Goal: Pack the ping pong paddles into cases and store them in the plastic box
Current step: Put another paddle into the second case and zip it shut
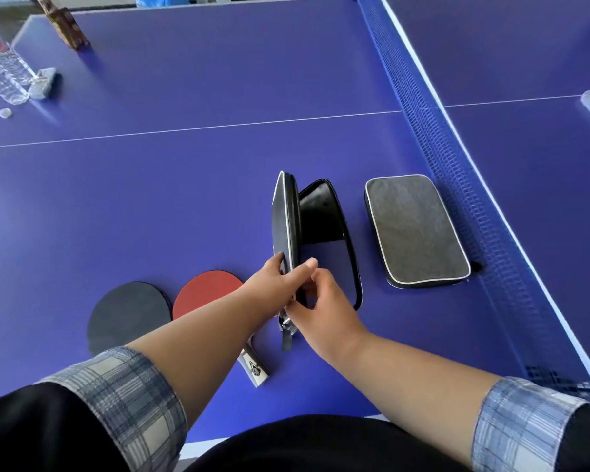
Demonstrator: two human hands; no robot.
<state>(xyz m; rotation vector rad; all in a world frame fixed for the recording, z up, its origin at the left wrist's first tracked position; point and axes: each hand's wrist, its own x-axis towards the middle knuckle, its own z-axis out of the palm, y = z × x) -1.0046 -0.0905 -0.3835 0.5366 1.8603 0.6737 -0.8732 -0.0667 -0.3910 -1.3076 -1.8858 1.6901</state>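
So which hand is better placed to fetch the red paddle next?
Probably the left hand: the red paddle lies under its forearm, left of the open case. The right hand could keep steadying the case.

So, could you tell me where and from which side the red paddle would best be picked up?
Probably by its handle. The red paddle lies flat on the table, so the blade offers little to pinch, while the handle points back toward the person. The left hand and its forearm cross over it, so coming from the near edge seems easiest.
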